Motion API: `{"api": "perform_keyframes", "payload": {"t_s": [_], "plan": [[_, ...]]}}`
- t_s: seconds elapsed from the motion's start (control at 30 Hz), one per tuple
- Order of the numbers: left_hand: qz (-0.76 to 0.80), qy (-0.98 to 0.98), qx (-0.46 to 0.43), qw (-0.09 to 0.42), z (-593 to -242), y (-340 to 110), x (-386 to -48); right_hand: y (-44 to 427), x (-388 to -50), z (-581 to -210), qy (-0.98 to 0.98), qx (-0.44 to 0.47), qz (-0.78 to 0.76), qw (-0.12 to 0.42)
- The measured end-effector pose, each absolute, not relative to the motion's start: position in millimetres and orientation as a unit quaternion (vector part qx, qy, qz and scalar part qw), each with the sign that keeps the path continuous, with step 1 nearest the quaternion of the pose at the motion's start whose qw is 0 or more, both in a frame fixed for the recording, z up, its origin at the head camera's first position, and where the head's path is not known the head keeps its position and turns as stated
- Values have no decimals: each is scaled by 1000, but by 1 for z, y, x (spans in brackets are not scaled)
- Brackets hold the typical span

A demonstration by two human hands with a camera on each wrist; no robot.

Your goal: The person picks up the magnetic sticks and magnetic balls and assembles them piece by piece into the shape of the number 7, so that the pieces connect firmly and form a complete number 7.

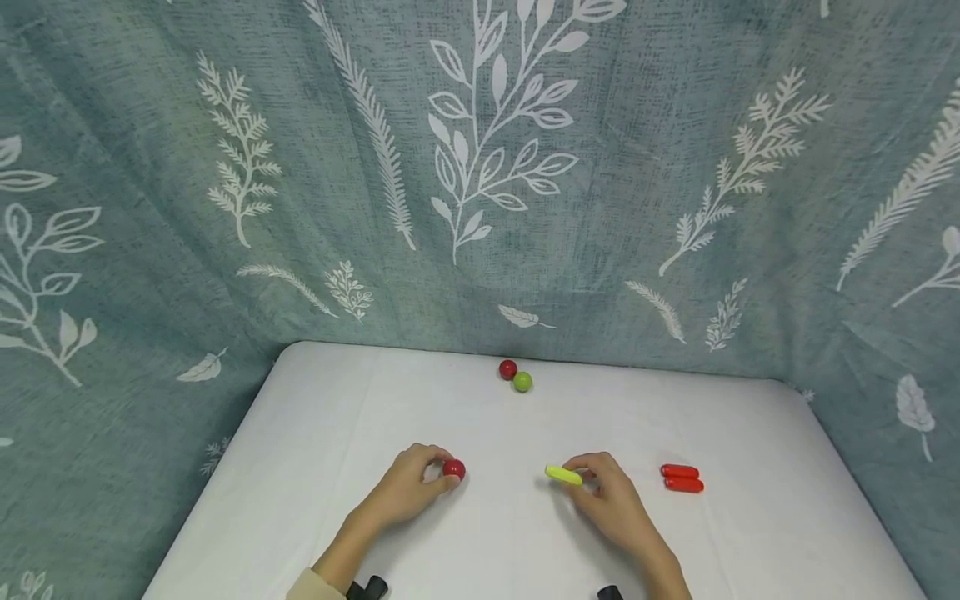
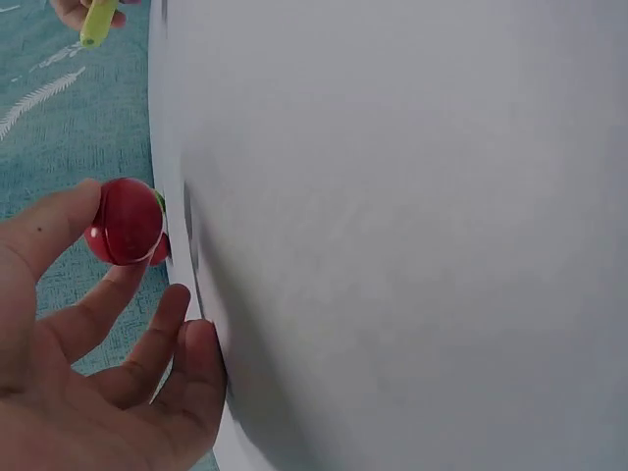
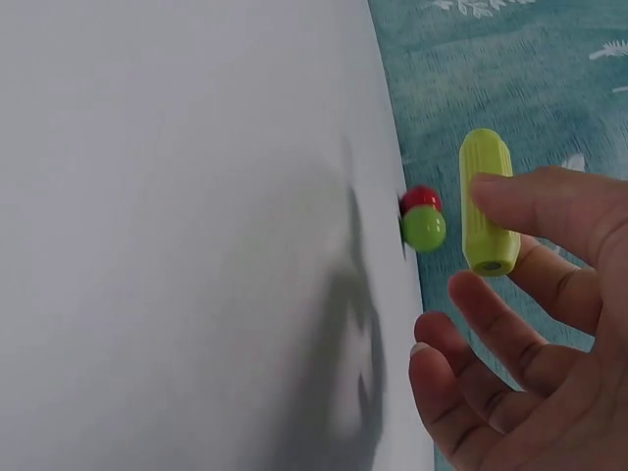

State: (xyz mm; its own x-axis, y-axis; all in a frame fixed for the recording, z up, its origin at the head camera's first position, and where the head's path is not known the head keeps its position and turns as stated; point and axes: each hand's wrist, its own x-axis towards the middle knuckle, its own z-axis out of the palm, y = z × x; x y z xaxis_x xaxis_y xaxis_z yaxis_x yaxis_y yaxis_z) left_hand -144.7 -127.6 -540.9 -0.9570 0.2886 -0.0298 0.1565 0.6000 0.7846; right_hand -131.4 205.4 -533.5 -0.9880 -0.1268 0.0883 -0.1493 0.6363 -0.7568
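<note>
Pinches red ball (image 1: 454,469) in left hand (image 1: 408,490), yellow stick (image 1: 562,475) in right hand (image 1: 611,504), with fingers (image 3: 561,285) parted just by each thing's width, above the counter (image 1: 495,550). Might send the round ball rolling through too light a pinch, or swivel the stick by pressing off-centre.

White tabletop (image 1: 517,550), clock read from its centre in head view. Far edge, 12 o'clock: dark red ball (image 1: 507,368), green ball (image 1: 522,382) just beside at its 4 o'clock. At 3 o'clock: two red sticks (image 1: 683,484) lying side by side. Teal cloth (image 1: 592,275), white leaf print (image 1: 480,150), 9 round through 12 to 3.
</note>
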Motion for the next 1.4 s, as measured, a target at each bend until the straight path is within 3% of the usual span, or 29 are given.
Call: {"api": "perform_keyframes", "payload": {"t_s": [0.87, 1.4], "plan": [[402, 902, 130, 87, -546, -127, -136, 129, -148, -546, -882, 188, 430, -48], [393, 906, 130, 84, -545, -127, -137, 113, -147, -552, -910, 183, 370, -30]]}}
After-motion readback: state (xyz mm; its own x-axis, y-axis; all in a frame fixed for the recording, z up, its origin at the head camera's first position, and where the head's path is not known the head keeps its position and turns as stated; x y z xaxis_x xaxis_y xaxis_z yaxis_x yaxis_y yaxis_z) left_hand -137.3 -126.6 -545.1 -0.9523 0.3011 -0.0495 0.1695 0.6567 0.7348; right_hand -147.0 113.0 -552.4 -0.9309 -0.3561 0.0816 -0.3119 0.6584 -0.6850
